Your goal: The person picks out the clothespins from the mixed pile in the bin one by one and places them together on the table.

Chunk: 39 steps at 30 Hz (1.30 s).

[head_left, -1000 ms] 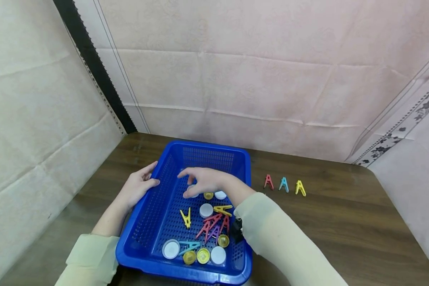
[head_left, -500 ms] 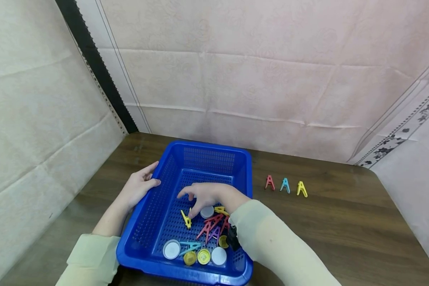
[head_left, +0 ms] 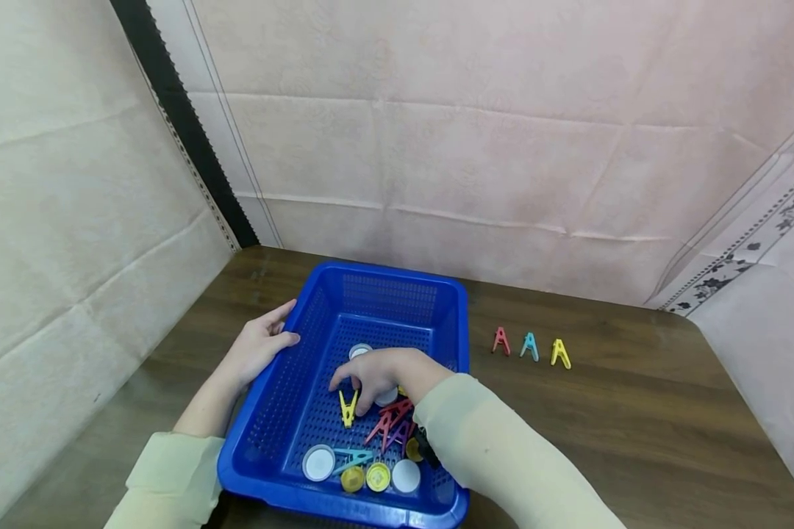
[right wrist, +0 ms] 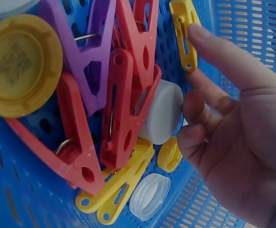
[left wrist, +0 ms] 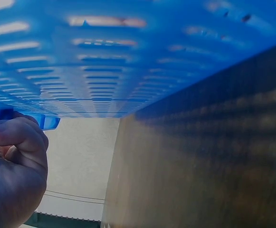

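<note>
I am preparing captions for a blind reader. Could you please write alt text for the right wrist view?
A right hand reaches into a blue basket, one fingertip touching a yellow clothespin. Beside the fingers lie a white bottle cap, a pile of red clothespins, a purple clothespin and a yellow bottle cap.

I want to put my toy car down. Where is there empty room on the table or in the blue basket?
The brown table is bare right of the basket, in front of the red peg, blue peg and yellow peg. The basket's far end is bare too. Its near half is crowded with pegs and bottle caps, where the right hand reaches.
</note>
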Tool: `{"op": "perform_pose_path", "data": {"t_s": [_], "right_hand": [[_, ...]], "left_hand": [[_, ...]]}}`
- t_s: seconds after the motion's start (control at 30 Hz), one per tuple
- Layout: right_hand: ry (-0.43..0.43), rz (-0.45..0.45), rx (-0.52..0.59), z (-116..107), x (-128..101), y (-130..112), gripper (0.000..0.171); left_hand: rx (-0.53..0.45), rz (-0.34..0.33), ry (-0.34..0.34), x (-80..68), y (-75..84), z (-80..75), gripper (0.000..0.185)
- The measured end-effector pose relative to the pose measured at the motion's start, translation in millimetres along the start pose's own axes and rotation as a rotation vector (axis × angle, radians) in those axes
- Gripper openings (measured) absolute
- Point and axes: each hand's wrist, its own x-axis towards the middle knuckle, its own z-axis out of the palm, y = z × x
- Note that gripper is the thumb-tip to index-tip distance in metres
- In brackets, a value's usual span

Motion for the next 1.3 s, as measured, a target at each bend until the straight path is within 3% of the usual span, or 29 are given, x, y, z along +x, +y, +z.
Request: {"op": "perform_pose_path", "data": {"t_s": [0.3,0.93,1.3], "right_hand": [[0.039,0.008,-0.032,4.3,-2.8,-0.5,0.030],[0.042,-0.015,-0.027,5.5,1.2,0.7,0.029],[0.077,-0.034,0.021,-0.3,3.1,-0.8,0.025]], "left_hand": [[-0.011,0.000,-0.004,0.6,-0.8,2.8,0.065],[-0.015,-0.010,-0.004,0.7,-4.5,2.2,0.066],[-0.055,-0.024,-0.029,-10.0,22.6,1.7,0.063]]}}
